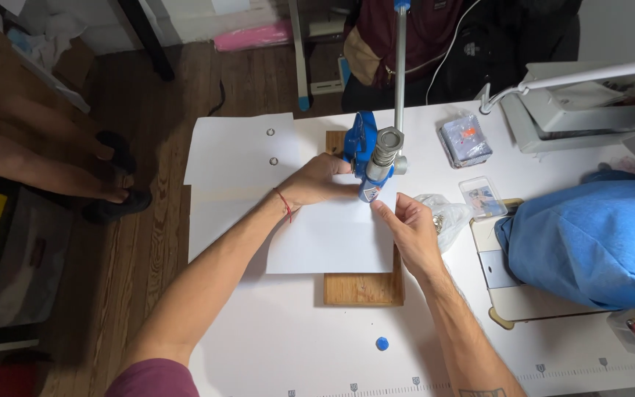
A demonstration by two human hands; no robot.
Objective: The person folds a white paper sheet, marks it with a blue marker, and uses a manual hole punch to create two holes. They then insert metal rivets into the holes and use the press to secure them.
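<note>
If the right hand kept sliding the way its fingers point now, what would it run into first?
Most likely the blue hand press, just beyond the right hand; its fingers pinch the white paper sheet beside the base, though depth is unclear.
</note>
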